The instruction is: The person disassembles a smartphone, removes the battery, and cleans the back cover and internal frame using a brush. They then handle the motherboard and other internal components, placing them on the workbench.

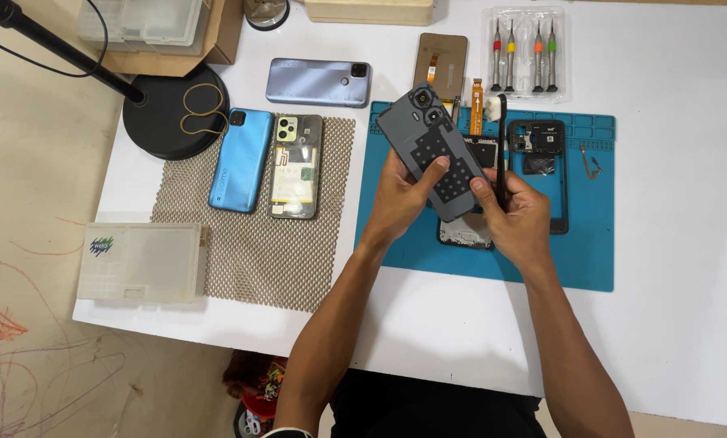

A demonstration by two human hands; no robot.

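Fingers of left hand (402, 192) and right hand (516, 212) pinch grey back cover (435, 154), hiding phone (466, 234) beneath.

A: where's the open room? the blue mat (591, 268) looks packed; a black frame (552, 174) sits right of the hands, an opened phone (465, 231) under them.

B: bare white table (672, 316) right of the mat and along the near edge; left is crowded: two phones (270, 162) on the mesh pad (258, 259), a plastic box (140, 264), the lamp base (173, 113); the screwdriver pack (524, 53) blocks the far side.
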